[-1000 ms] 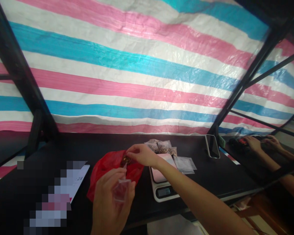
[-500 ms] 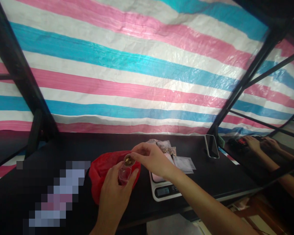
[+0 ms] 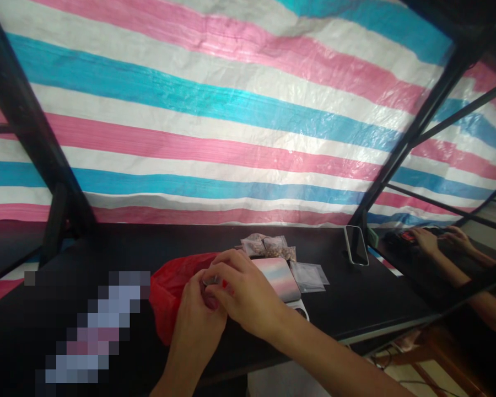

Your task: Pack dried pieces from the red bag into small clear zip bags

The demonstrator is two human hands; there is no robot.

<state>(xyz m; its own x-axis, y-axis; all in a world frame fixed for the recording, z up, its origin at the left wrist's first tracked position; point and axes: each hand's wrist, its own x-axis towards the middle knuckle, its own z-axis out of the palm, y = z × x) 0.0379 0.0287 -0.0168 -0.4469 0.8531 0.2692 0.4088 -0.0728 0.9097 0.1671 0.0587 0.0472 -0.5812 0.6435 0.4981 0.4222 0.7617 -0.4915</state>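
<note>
My left hand (image 3: 196,325) is closed around a small clear plastic bag (image 3: 210,300), mostly hidden between the fingers. Over the bag's mouth, my right hand (image 3: 246,295) pinches a small round metal scoop (image 3: 209,280), of which only a sliver shows. What is in the scoop now cannot be seen. Both hands are above the near right side of an open red plastic bag (image 3: 165,298). Just right of them a white kitchen scale (image 3: 301,310) carries a shiny pan (image 3: 276,277), partly covered by my right forearm.
Behind the scale lie several small clear bags (image 3: 273,245) filled with brownish pieces. Flat clear bags (image 3: 309,277) rest to its right. A phone (image 3: 356,245) leans near the right frame post. Striped sheeting (image 3: 231,149) hangs behind the black table (image 3: 124,248); a mirror-like panel reflects hands.
My right hand has brought the scoop of brown pieces down and tilted it at the clear bag's mouth. My left hand stays around the bag, its fingers drawn closer. More of the scale's pan shows.
</note>
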